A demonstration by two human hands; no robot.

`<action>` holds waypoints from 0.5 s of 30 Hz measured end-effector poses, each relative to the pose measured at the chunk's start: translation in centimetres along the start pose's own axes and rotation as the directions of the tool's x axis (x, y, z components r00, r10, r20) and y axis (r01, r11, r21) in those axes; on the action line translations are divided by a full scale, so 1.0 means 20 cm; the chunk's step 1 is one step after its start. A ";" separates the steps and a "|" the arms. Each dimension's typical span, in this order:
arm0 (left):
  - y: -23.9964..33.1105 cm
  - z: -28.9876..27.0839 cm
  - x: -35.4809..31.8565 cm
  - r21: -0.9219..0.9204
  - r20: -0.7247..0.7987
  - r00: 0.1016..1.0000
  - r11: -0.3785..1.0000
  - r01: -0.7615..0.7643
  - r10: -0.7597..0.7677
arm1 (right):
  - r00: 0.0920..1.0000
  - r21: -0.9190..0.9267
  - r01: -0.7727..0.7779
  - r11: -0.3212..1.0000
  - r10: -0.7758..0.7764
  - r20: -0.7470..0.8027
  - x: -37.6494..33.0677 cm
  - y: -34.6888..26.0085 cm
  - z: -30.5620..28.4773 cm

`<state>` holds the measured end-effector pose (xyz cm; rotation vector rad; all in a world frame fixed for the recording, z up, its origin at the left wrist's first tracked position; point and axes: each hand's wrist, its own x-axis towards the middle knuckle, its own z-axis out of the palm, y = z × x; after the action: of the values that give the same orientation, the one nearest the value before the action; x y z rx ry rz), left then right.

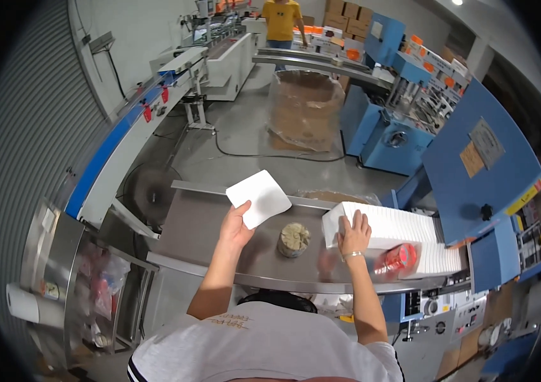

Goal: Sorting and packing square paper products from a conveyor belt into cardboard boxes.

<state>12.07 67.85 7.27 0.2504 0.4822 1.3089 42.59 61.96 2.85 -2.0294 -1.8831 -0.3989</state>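
My left hand (236,228) grips a white square stack of napkins (261,196) by its near corner, thumb on top, above the metal worktable (187,219). On the right, my right hand (354,235) lies with fingers apart on the near end of a long row of white napkins (404,229) standing on edge. A bracelet circles that wrist. Between my hands sits a small round container (294,239) with a crumpled, yellowish-green top. Beside the row, close to the table's front edge, lies a red round object (401,257), possibly a tape roll.
A blue machine (483,153) rises at the right end of the table. To the left runs a blue-edged conveyor (114,143). Beyond the table stands a plastic-lined carton (305,111). A person in a yellow shirt (281,22) is at the back. A cable (270,155) crosses the floor.
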 end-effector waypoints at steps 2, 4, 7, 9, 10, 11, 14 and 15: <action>0.01 -0.02 -0.02 -0.025 -0.037 0.999 0.999 -0.029 0.028 | 0.999 -0.023 -0.019 1.000 0.020 0.041 -0.02 0.00 -0.02; 0.02 -0.06 -0.04 -0.044 -0.064 0.997 0.998 -0.054 0.051 | 0.999 -0.038 -0.017 0.999 0.019 0.049 -0.04 -0.01 -0.03; 0.08 -0.09 -0.07 -0.097 -0.102 0.993 0.993 -0.071 0.061 | 0.999 -0.025 -0.010 1.000 0.011 0.041 -0.08 0.00 -0.04; 0.12 -0.11 -0.08 -0.125 -0.118 0.989 0.987 -0.101 0.086 | 0.998 -0.053 0.018 0.998 -0.015 0.057 -0.06 0.01 -0.03; 0.14 -0.11 -0.07 -0.142 -0.122 0.987 0.982 -0.122 0.105 | 0.997 -0.069 0.032 0.997 -0.027 0.068 -0.04 0.02 0.01; 0.16 -0.12 -0.06 -0.121 -0.150 0.983 0.985 -0.122 0.103 | 0.996 -0.088 0.034 0.996 -0.027 0.085 -0.02 0.04 0.04; 0.22 -0.17 0.02 -0.094 -0.089 0.985 0.983 -0.158 0.150 | 0.997 -0.207 0.056 0.977 -0.046 0.055 0.02 0.09 0.09; 0.25 -0.13 -0.03 -0.080 -0.134 0.981 0.985 -0.150 0.138 | 0.994 -0.157 0.096 0.983 -0.103 -0.037 0.03 0.07 0.05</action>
<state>6.39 68.36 7.37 0.1280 0.5197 1.4913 44.09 62.81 2.21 -2.0085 -1.9874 -0.6300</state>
